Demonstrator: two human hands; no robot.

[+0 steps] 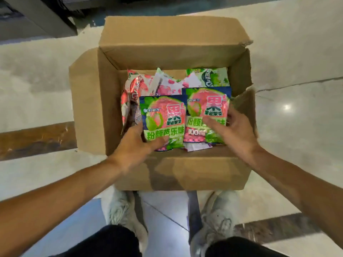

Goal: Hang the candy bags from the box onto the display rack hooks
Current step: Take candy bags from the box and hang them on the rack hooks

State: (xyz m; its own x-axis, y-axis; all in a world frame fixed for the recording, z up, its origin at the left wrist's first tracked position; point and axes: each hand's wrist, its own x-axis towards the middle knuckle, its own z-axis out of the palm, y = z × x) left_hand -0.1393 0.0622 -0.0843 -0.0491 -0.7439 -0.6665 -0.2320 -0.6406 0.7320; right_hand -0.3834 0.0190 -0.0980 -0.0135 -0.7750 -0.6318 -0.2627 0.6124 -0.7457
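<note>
Reaching into the open cardboard box (89, 112) on the floor (297, 52), both hands work the top layer of candy bags. The left hand (137, 145) grips the lower edge of the left guava bag (163, 119), thumb over its front. The right hand (230, 130) lies on the right guava bag (206, 108); whether its fingers (213, 125) pinch or merely press it I cannot tell, since blur hides them. The bags look light, soft and glossy, likely slippery, so pinching the flat sealed top edge near the hang hole seems safest. More bags (133, 86) lie loose beneath. No rack shows.
</note>
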